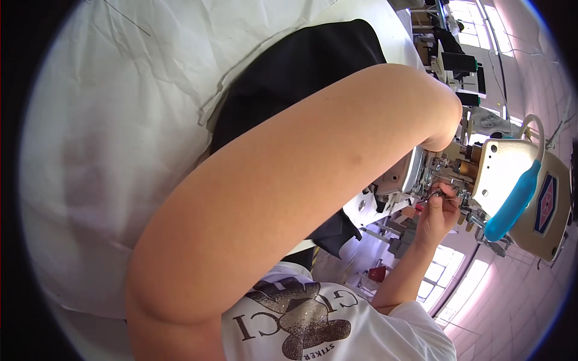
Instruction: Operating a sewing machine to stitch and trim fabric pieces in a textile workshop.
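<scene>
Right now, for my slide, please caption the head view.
Left arm stretched over black cloth, right hand at the metal parts of a sewing machine.

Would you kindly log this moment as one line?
right hand: at sewing machine, grip unclear | left hand: mostly hidden | black fabric: partly hidden

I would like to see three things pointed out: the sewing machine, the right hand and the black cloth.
Sewing machine (pixel 503 171): head view, on its pale head cover.
Right hand (pixel 441 215): head view, mid-hand.
Black cloth (pixel 295 72): head view, on the part above the left forearm (pixel 289 168).
</scene>
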Action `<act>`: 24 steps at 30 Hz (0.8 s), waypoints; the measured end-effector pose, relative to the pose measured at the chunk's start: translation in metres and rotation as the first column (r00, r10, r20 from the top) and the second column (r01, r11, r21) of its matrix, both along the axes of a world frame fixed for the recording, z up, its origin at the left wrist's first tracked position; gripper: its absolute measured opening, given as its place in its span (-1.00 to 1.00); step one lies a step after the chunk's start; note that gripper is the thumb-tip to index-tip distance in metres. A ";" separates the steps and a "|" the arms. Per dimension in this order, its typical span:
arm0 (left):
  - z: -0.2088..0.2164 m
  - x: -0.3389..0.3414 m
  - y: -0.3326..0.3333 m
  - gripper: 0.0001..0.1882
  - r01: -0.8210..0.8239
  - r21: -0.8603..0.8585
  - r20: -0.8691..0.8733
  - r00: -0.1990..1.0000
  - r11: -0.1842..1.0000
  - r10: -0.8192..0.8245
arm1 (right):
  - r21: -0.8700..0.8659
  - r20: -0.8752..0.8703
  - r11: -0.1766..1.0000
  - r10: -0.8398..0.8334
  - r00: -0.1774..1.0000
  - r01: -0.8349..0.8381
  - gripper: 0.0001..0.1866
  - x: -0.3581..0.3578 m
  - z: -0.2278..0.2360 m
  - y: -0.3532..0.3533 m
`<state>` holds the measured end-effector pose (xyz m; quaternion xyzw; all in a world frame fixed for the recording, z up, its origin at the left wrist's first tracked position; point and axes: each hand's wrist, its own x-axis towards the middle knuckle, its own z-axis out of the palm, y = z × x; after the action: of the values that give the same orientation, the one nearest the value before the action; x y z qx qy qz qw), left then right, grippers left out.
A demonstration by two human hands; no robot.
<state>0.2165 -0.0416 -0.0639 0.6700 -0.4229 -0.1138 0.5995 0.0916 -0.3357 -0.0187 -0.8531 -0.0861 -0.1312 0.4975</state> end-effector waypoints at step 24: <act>0.033 -0.012 0.033 -0.83 -0.065 0.355 0.137 0.990 0.933 0.016 | -0.126 -0.118 0.979 -0.172 0.978 0.158 -0.53 0.025 0.009 0.019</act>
<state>0.2046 -0.0083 -0.0306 0.7827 -0.4197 -0.1323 0.4401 0.1168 -0.3171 -0.0096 -0.8914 0.0098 -0.1118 0.4391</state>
